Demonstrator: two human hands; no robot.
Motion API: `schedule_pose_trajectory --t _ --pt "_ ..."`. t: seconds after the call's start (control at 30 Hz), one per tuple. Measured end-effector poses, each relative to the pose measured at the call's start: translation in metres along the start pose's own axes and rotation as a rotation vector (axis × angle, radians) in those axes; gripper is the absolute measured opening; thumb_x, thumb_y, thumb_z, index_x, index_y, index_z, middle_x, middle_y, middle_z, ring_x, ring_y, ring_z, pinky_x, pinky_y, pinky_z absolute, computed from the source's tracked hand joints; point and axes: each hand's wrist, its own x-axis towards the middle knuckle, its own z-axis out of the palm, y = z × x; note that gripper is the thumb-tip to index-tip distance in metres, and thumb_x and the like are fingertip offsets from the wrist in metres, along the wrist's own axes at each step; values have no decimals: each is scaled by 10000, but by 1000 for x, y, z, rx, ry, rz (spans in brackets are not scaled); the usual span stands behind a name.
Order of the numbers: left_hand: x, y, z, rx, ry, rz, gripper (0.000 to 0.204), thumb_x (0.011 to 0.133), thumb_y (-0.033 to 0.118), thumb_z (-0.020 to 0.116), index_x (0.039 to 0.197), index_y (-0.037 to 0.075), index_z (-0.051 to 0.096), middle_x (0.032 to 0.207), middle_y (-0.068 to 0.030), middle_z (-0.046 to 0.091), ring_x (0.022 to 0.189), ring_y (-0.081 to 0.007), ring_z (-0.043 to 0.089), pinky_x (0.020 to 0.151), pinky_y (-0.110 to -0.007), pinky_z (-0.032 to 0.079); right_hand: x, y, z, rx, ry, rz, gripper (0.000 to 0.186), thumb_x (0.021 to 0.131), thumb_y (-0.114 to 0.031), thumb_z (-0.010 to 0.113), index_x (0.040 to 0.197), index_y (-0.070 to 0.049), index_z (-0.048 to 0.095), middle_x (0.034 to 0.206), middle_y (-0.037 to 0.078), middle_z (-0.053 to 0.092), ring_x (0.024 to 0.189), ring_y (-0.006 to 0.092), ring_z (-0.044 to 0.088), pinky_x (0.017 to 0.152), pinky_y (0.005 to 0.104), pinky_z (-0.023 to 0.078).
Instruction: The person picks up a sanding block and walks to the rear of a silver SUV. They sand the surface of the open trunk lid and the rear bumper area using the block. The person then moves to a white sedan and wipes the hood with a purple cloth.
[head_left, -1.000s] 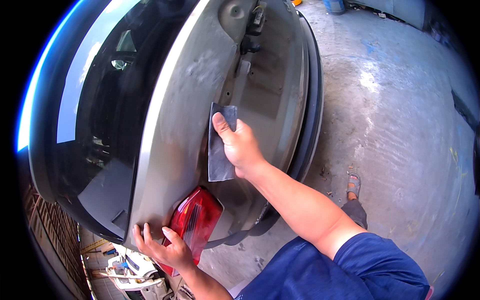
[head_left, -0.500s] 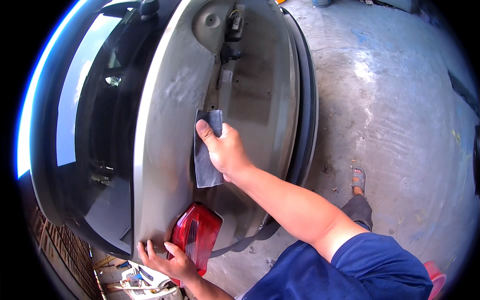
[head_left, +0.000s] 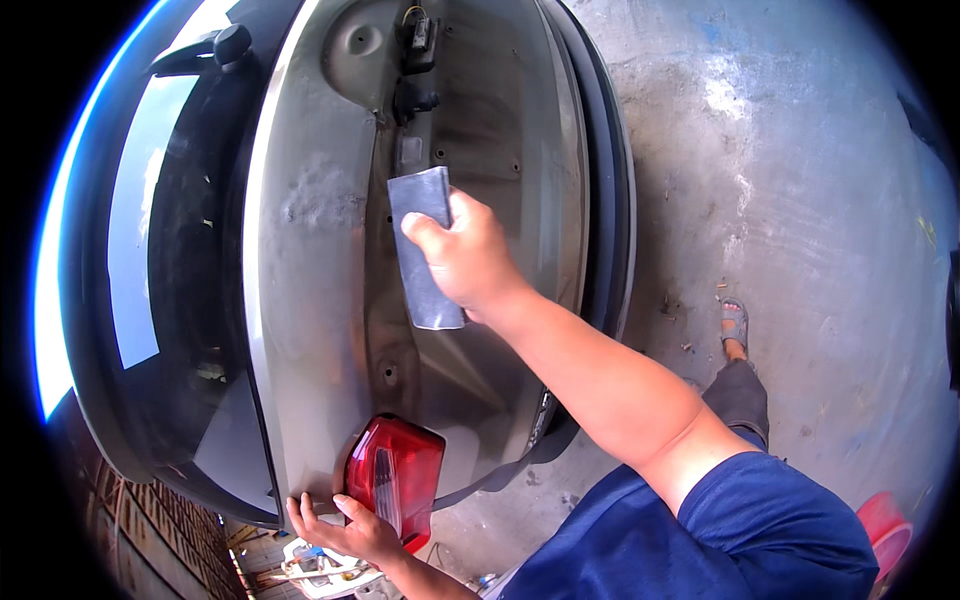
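My right hand grips a folded dark grey sheet, like sandpaper, against the bare recess of a car's tailgate. My left hand has its fingers spread on the tailgate's lower left edge, beside the red tail lamp, and holds nothing. A roughened, scuffed patch lies left of the sheet. Above are a small wired fitting, a black fitting and several bolt holes.
The rear window and wiper are at left, a dark bumper edge at right. Concrete floor runs beside the car, with my sandalled foot and a pink basin. Assorted parts lie below left.
My right hand has moved with the sheet up along the tailgate recess. The view has shifted too, showing the wiper and more of the pink basin. My left hand stays beside the tail lamp.
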Motion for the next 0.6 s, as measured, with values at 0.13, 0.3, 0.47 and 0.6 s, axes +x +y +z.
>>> schedule_pose_trajectory --t 0.13,0.3,0.47,0.6 --pt "0 -2 0 -6 0 12 424 825 125 532 1216 -27 468 1363 -205 430 1247 -368 423 1033 -495 358 -12 -17 15 -290 -36 -93 212 869 -141 549 878 70 560 934 284 583 916 429 581 833 471 466" --pt "0 -1 1 5 11 24 425 826 126 533 1215 -33 468 1364 -204 432 1238 -373 433 1031 -497 359 -10 -15 33 -342 54 -250 225 894 -168 544 889 55 569 875 227 595 851 372 601 794 430 474" --pt "3 0 1 33 12 33 423 835 139 530 1214 -37 465 1360 -211 437 1236 -377 435 1033 -499 351 -23 -4 43 -381 59 -318 236 918 -134 507 981 80 581 969 283 544 923 412 577 857 445 470" --pt "1 -1 0 40 5 29 420 842 151 525 1212 -39 462 1356 -215 439 1235 -382 434 1034 -503 346 -11 -6 49 -398 80 -340 294 926 -127 499 1106 92 578 1000 274 540 946 391 562 877 440 460"
